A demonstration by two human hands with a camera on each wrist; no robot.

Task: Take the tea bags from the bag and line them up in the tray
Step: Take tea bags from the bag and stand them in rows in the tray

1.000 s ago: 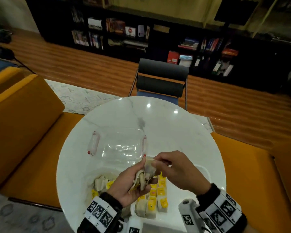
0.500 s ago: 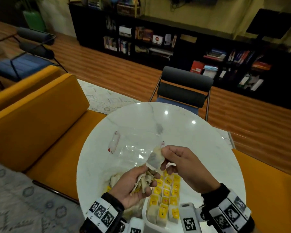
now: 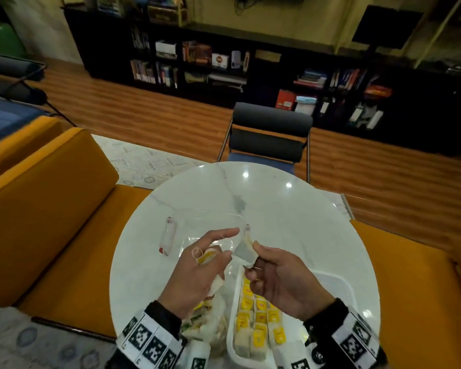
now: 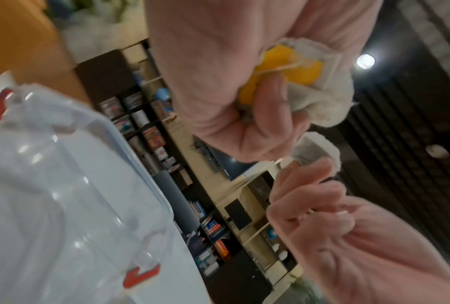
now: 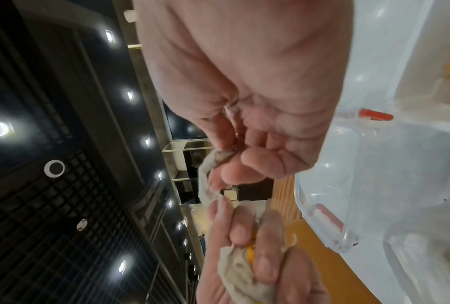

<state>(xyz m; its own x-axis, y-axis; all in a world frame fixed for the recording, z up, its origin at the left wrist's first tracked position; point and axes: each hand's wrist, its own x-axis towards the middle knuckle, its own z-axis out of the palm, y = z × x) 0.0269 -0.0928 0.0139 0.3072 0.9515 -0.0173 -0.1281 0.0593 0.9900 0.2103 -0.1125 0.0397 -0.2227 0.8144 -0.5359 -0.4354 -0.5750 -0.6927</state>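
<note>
Above the table my left hand [image 3: 208,259] curls round a small bunch of tea bags [image 4: 309,90] with yellow tags, its index finger stretched out. Just to its right, my right hand [image 3: 261,265] pinches a single pale tea bag [image 3: 244,253] by its lower corner. That single tea bag [image 5: 205,181] hangs between both hands and touches the left fingertips. Below the right hand, the white tray [image 3: 338,282] holds rows of yellow-tagged tea bags [image 3: 258,318]. A crumpled clear bag [image 3: 213,323] with more tea bags lies under my left wrist.
A clear plastic lid [image 3: 210,225] with red-and-white clips [image 3: 168,237] lies on the round white table [image 3: 277,203] beyond the hands. A dark chair [image 3: 272,134] stands at the far side, and orange sofa cushions [image 3: 37,209] flank the table.
The right hand has pulled one tea bag out of the bunch. The left hand has turned from palm up to back up and risen. The head view has shifted.
</note>
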